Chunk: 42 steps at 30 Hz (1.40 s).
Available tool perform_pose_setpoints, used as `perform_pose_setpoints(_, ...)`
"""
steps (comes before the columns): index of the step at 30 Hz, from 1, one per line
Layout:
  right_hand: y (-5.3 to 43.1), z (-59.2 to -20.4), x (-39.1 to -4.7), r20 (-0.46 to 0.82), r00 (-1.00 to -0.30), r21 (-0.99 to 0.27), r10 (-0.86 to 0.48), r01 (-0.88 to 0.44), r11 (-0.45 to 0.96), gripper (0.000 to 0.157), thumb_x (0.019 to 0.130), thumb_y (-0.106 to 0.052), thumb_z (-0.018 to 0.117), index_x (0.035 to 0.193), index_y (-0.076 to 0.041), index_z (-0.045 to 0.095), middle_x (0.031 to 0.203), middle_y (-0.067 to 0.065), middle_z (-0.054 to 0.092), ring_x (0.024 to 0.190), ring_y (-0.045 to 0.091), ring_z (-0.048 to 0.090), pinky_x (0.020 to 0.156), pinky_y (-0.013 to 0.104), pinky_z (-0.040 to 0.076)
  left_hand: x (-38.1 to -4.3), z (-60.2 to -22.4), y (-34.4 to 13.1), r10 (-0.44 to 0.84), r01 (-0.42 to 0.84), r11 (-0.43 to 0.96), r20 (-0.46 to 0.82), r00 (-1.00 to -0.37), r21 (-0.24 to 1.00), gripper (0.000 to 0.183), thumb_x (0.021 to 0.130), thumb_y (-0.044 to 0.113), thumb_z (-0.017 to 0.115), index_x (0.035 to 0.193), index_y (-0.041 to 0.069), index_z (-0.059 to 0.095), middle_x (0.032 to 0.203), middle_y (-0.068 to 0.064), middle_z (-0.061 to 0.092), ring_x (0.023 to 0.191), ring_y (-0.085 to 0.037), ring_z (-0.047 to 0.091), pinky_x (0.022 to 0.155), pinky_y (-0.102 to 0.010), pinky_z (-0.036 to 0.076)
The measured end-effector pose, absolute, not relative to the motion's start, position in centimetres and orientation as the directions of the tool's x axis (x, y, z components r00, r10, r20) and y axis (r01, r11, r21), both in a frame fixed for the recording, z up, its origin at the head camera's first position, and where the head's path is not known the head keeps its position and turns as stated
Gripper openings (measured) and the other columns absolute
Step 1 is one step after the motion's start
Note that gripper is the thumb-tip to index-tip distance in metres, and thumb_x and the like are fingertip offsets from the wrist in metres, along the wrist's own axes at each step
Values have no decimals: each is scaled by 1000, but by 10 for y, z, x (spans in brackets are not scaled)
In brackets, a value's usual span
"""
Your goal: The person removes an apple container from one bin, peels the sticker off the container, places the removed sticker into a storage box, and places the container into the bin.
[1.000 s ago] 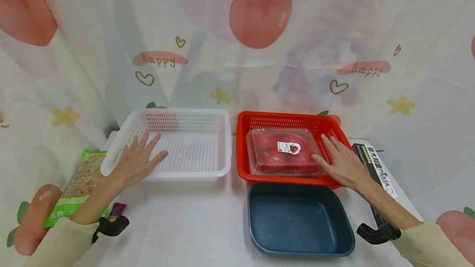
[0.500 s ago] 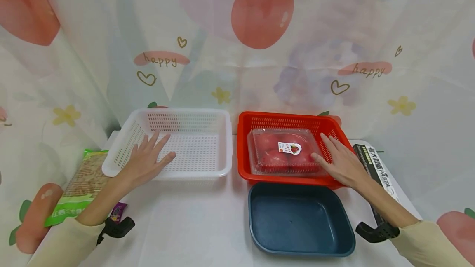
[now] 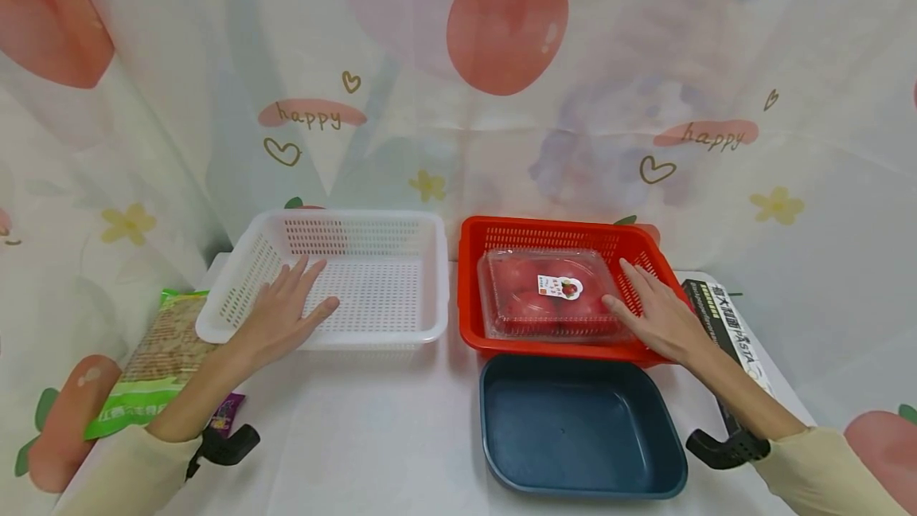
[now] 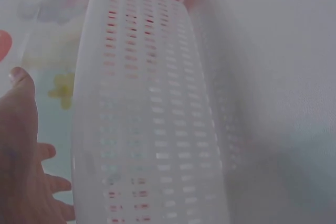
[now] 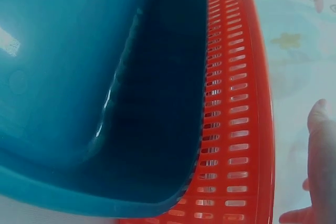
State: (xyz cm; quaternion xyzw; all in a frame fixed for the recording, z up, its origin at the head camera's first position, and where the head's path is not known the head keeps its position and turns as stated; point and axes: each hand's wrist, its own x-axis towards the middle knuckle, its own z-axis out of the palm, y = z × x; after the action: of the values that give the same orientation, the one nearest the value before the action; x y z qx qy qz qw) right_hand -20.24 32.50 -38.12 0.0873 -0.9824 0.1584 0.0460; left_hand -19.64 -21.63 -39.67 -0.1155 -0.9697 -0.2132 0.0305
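Patterned backdrop (image 3: 458, 158): pale cloth printed with fruit, hearts and "happy", hung behind and along both sides.
Worktop (image 3: 372, 428): white-covered, carrying everything here.
White basket (image 3: 380, 338): on the left, unmoved over the last second.
Red basket (image 3: 467, 285): just beside it, to the right, also unmoved.
Dark blue tub (image 3: 573, 420): in front of the red basket, close against it.
Snack bag (image 3: 154, 357): far left, partly behind the left forearm.
PASTA box (image 3: 727, 325): right edge, partly behind the right forearm.
Clear fruit pack (image 3: 552, 309): inside the red basket, as a second ago.
Left hand (image 3: 281, 317): slid slightly rightward over the white basket; grip released, fingers spread, contact unclear. With nothing lifted, this seems poise rather than handling.
Right hand (image 3: 659, 321): scarcely changed, at the red basket's right side; grip released, holding nothing, contact unclear.
Purple sachet (image 3: 228, 412): beside the left wrist, partly hidden.
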Motion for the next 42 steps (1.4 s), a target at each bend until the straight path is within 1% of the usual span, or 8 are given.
perform_pose_setpoints(5,328,-382,-204,118,-980,-345,-161,-193,918,85,91,-47,57,156,-11,14,154,27,28,134,51,31,96,75,33,-197,-397,-212,221,257,866,132,-966,429,77,96,54,45,154,9,21,161,-22,14,146,-50,13,112,-72,12)
perform_pose_setpoints(11,332,-387,-212,108,-980,-453,-167,-198,869,83,94,-45,54,157,-12,11,154,26,27,135,49,30,96,72,36,-197,-400,-206,238,289,815,165,-957,502,81,94,49,54,154,6,20,160,-22,17,144,-48,21,112,-69,19)
perform_pose_setpoints(19,339,-390,-217,100,-986,-504,-133,-165,848,81,95,-47,50,157,-15,10,155,26,26,131,49,34,91,69,42,-199,-403,-200,257,322,762,194,-947,563,83,93,45,59,153,3,20,159,-22,22,144,-45,25,113,-65,22)
perform_pose_setpoints(24,338,-391,-220,75,-990,-587,-119,-141,797,76,97,-47,47,157,-19,10,154,25,29,127,47,41,86,61,51,-197,-402,-196,244,319,685,207,-948,655,80,94,39,61,153,3,20,157,-22,27,143,-44,29,112,-65,25)
perform_pose_setpoints(28,338,-393,-224,42,-993,-666,-108,-109,738,74,98,-46,45,157,-22,9,154,25,29,127,47,42,85,56,54,-194,-401,-187,222,289,625,190,-956,725,82,93,40,62,154,7,18,159,-18,24,145,-41,26,113,-65,23)
perform_pose_setpoints(34,336,-395,-229,53,-991,-700,-124,-125,703,72,98,-43,46,157,-21,11,154,24,28,126,45,43,85,55,54,-196,-404,-176,213,276,589,184,-960,760,84,92,43,62,155,12,17,161,-13,22,146,-39,25,113,-64,25)
perform_pose_setpoints(37,335,-394,-231,62,-989,-708,-138,-141,692,72,99,-40,47,157,-19,11,154,25,28,127,45,42,87,57,53,-196,-404,-171,222,302,551,212,-952,778,81,93,39,63,154,12,18,161,-14,23,146,-39,26,113,-61,29)
perform_pose_setpoints(42,335,-394,-234,21,-993,-759,-118,-93,645,72,99,-42,45,157,-19,9,156,25,25,129,46,41,90,58,51,-195,-403,-161,254,341,444,248,-935,829,75,94,32,63,153,12,21,159,-14,26,144,-38,31,111,-53,36)
